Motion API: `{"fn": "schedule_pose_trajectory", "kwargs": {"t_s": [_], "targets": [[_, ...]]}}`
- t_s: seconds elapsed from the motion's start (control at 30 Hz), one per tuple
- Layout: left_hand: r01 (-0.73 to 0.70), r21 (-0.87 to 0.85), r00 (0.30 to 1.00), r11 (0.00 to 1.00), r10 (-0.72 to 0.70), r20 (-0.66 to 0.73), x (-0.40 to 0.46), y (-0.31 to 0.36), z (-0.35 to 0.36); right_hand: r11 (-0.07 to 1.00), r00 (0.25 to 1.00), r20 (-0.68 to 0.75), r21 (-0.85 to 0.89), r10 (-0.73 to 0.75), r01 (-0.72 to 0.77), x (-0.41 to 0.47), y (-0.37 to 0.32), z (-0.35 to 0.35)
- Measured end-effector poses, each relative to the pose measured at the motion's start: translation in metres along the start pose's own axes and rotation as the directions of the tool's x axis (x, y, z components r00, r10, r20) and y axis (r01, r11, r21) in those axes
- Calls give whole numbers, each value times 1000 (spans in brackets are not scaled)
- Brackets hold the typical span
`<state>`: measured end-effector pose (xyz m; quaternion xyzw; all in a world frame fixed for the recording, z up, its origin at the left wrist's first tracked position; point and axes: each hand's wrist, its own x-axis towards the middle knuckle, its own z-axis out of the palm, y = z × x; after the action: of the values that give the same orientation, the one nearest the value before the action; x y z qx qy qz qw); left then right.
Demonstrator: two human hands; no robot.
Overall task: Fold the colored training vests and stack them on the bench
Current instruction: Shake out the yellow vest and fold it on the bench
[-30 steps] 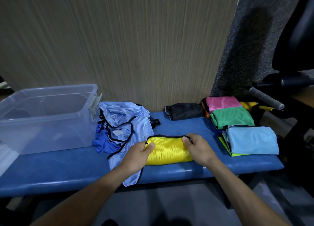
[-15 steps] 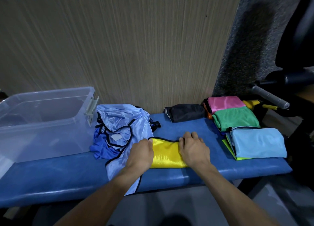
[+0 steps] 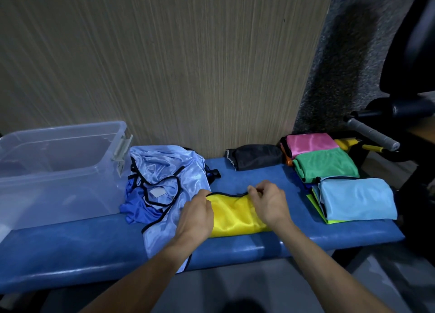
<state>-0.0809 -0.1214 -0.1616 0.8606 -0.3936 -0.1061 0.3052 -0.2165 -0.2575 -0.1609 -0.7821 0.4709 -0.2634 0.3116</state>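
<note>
yellow vest [image 3: 235, 215], folded into a small rectangle, lies at the front middle of the blue bench [image 3: 70, 249]. left hand [image 3: 196, 215] grasps its 9 o'clock end, fingers curled over the black-trimmed top edge; right hand [image 3: 269, 201] pinches that trim at about 1 o'clock. fabric looks thin, glossy, limp and slippery, so layers will likely slide; best held by the stitched binding or by both ends together. at 9 o'clock, a crumpled heap of light blue vests [image 3: 169, 171], satin sheen. at 3 o'clock, folded light blue stack [image 3: 357, 201], with green [image 3: 327, 163] and pink [image 3: 310, 143] behind. black bundle [image 3: 255, 156] at 12. clear plastic bin [image 3: 56, 169] at far 9.
</note>
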Motion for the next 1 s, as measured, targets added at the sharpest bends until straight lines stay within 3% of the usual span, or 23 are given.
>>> {"fn": "schedule_pose_trajectory", "kwargs": {"t_s": [0.1,0.23,0.37,0.47,0.57,0.63,0.83,1.0], "targets": [[-19,8,999,1000,18,33,-2,9,7,999,998,-47,22,39,-38,11,8,-15],[-26,215,998,976,14,57,0,22,12,995,997,-36,-65,72,-75,14,17,-13],[-90,489,996,868,73,53,-2,32,7,994,996,-49,-77,76,-80,17,18,-12],[-176,574,984,799,153,89,4,25,11,995,996,-59,-69,70,-74,19,19,-13],[-412,515,911,752,360,202,16,18,13,999,997,-70,-41,29,-32,20,20,-14],[-469,411,879,782,367,305,24,17,14,999,995,-97,-12,-33,32,21,22,-16],[-329,162,848,930,216,485,37,24,13,932,917,-176,-5,-359,364,23,20,-30],[-279,-40,870,960,270,414,48,27,11,920,900,-230,43,-370,389,32,19,-39]]}}
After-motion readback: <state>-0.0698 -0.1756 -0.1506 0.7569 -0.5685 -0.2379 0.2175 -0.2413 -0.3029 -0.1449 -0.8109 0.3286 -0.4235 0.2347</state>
